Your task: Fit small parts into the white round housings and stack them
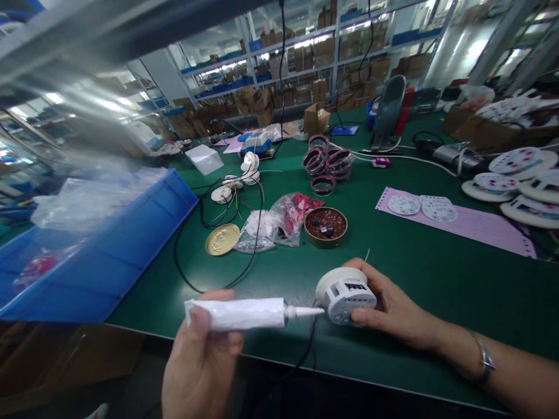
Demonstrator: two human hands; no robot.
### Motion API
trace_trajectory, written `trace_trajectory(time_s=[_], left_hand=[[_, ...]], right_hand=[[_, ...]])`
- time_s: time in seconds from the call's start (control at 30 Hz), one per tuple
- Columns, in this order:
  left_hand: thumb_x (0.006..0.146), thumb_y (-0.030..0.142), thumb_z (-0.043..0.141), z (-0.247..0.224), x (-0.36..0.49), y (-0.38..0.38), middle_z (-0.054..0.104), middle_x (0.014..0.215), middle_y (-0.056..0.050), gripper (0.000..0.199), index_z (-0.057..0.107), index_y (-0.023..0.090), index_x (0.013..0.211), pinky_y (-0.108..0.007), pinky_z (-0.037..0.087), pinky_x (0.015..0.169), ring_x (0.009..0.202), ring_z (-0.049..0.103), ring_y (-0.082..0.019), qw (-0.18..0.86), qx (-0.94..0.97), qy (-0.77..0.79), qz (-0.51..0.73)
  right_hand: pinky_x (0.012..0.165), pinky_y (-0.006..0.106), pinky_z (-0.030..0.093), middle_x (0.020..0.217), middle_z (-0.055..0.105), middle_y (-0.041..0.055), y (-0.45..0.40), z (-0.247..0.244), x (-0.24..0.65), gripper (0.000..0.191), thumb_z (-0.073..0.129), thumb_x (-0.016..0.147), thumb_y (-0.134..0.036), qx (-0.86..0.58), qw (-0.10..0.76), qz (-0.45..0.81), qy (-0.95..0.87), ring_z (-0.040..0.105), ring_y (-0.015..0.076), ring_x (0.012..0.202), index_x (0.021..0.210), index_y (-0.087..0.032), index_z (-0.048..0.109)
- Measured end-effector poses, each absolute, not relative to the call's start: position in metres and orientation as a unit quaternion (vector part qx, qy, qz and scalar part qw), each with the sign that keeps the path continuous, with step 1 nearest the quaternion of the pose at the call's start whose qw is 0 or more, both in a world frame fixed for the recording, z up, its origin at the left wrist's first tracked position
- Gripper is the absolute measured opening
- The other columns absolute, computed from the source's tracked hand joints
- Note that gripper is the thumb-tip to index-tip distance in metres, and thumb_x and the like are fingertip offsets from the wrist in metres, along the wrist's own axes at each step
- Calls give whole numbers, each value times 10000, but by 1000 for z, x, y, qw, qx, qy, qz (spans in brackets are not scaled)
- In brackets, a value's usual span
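Note:
My left hand (203, 349) is closed around a white squeeze tube (247, 313) with a long tapered nozzle pointing right. The nozzle tip is close to a round white plastic housing (345, 294) with slots in its side; whether the two touch I cannot tell. Thumb and fingers of my right hand (388, 305) grip that housing from the right, above the front part of the green table (437, 279). A dark cable (311, 340) hangs down beside the housing toward the table's front edge.
A blue bin (144, 233) with plastic bags stands at left. Ahead lie a round tin (326, 228), a gold lid (222, 239), bags of small parts (279, 221) and black-rimmed rings (327, 160). White discs (519, 180) and a pink sheet (476, 227) are at right.

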State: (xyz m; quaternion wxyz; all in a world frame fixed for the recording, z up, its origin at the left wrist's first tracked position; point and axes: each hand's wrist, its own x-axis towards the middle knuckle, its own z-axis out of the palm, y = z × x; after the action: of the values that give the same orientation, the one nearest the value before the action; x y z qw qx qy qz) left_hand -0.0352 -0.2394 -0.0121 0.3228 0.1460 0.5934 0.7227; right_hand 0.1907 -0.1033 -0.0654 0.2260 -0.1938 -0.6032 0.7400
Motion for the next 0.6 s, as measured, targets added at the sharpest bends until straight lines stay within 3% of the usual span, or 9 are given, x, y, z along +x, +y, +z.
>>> trace_trajectory(time_s=[0.13, 0.3, 0.6], left_hand=[[810, 493, 558, -9, -22, -238, 602, 517, -7, 300, 647, 206, 815, -205, 490, 419, 442, 552, -129, 269, 218, 632, 694], [869, 390, 488, -9, -7, -232, 610, 510, -6, 233, 630, 210, 829, -219, 509, 466, 454, 553, -137, 222, 285, 650, 668], [852, 466, 510, -13, -6, -230, 619, 531, -3, 301, 625, 188, 846, -175, 483, 443, 486, 573, -125, 225, 273, 653, 670]], right_hand=[[730, 230, 404, 966, 536, 7, -105, -66, 191, 421, 706, 763, -319, -181, 226, 737, -611, 523, 125, 855, 1078, -209, 449], [706, 213, 401, 949, 522, 0, -106, -66, 191, 402, 706, 765, -305, -167, 230, 737, -614, 513, 115, 840, 1069, -206, 462], [683, 200, 391, 932, 522, -8, -106, -66, 191, 399, 708, 765, -295, -160, 232, 743, -607, 509, 101, 814, 1066, -202, 464]])
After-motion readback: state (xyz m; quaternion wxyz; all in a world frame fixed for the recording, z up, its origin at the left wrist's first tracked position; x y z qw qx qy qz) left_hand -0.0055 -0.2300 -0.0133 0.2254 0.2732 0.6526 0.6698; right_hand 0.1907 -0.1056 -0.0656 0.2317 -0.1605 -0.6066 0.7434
